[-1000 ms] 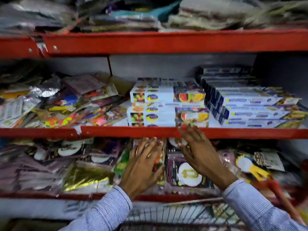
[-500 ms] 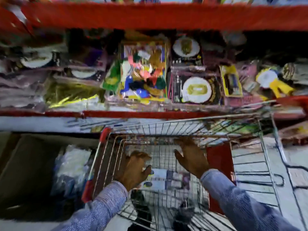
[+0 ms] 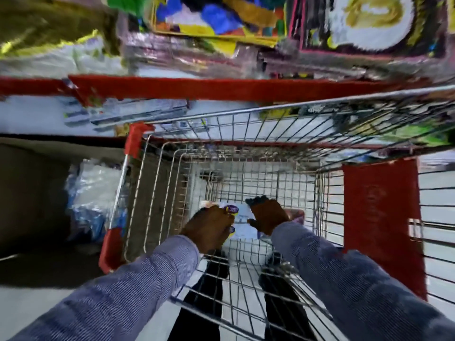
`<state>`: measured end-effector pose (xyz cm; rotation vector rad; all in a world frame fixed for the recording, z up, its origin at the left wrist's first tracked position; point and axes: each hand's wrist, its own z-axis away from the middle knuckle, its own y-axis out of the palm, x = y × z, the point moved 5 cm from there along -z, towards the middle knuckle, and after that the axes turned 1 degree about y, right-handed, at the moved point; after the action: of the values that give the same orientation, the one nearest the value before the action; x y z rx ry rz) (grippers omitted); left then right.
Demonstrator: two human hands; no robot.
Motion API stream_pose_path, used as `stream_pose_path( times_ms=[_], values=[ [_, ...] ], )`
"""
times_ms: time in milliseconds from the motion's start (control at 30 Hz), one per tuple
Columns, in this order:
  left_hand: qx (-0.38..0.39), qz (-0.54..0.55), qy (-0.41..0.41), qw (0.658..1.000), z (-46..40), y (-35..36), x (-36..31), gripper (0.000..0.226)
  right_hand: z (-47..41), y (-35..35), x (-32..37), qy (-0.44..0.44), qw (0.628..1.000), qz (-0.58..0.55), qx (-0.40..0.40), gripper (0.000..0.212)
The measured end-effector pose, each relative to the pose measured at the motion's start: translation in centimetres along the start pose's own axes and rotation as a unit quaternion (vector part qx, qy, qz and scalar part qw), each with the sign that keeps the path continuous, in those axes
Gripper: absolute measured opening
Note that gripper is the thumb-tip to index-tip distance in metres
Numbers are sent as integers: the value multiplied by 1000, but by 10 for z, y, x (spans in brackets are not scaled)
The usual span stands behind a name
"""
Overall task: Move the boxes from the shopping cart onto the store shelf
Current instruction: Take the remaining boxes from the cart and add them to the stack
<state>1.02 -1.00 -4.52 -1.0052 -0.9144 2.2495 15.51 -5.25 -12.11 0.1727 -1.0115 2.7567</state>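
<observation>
Looking down from the head camera into a wire shopping cart [image 3: 246, 124] with red corner guards, pulled up against a red-edged store shelf [image 3: 197, 88].

Reaching deep into the cart basket, both arms in blue striped sleeves [image 3: 138, 284]. Down on the cart floor, white boxes [image 3: 242, 217] with a purple-and-yellow oval logo, lying flat (how many, not clear, since the hands cover most of them). On the near left end of the boxes, the left hand [image 3: 210, 226], fingers curled down over the edge and touching the cardboard; whether closed firmly around it or only resting there, cannot be told through the blur. On the far right part of the boxes, the right hand [image 3: 267, 216], fingers bent over the far edge, thumb spread along the top face; again in contact, grip not certain. Showing between the two hands, a strip of white box top with the logo.

Beyond the cart's far rim, on the shelf, heaps of blurred packaged goods: a colourful pack [image 3: 216, 16] of blue, yellow and green, and a dark pack with a white disc [image 3: 371, 20]. Left of the cart, outside its wire side, a clear plastic bundle [image 3: 91, 200] sitting in a brown carton. On the cart's right side, a red panel [image 3: 380, 217]. Under the cart's near mesh, dark trouser legs [image 3: 209, 291] on a pale floor.
</observation>
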Motion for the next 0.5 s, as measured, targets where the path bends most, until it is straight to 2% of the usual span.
stream_pose_path(
  times_ms=[167,267,500],
  values=[
    [90,-80,26,992,-16,32,3,18,-14,3,-4,-30,999,32,19,64],
    [109,-92,31,989,-24,49,2,20,-15,-1,-11,-33,999,35,-9,59],
    [113,-103,-19,988,-48,81,3,54,3,-48,-28,-56,989,43,-132,65]
  ],
)
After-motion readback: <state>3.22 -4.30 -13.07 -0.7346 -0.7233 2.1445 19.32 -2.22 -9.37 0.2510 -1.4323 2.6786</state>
